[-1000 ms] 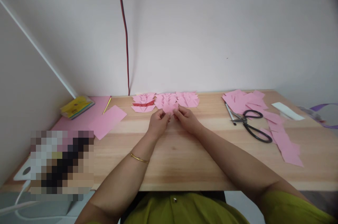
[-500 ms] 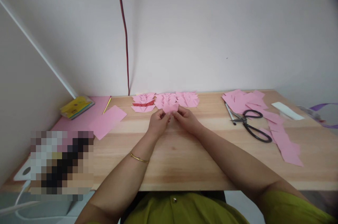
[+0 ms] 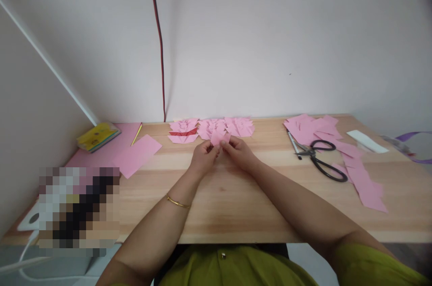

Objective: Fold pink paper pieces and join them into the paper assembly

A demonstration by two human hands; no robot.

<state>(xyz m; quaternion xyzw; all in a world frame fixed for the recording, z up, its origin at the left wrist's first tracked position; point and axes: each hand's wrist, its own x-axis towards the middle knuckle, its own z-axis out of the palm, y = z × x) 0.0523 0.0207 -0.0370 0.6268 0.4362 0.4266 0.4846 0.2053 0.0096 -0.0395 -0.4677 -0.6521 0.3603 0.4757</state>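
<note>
Between both hands is a small piece of pink paper [image 3: 220, 136], pinched at its lower edges over the middle of the table. My left hand [image 3: 204, 156] grips its left side with fingers closed, and my right hand [image 3: 239, 153] grips its right side with thumb and fingers together. Part of the paper is hidden by the fingers. Just behind it, near the wall, lie rows of folded pink paper pieces [image 3: 239, 127]. A folded red paper piece [image 3: 182, 132] lies among the left row.
On the right are black-handled scissors [image 3: 323, 164], a pen [image 3: 294, 145], a pile of pink paper [image 3: 303, 128] and a white strip [image 3: 367, 141]. To the left lie a yellow pack [image 3: 97, 136], a yellow pencil [image 3: 136, 135] and a pink sheet [image 3: 139, 155]. A blurred patch covers the near left corner.
The pink paper in my hands has turned or folded slightly, its top now more pointed. My fingers have shifted a little; the things on the table have stayed put.
</note>
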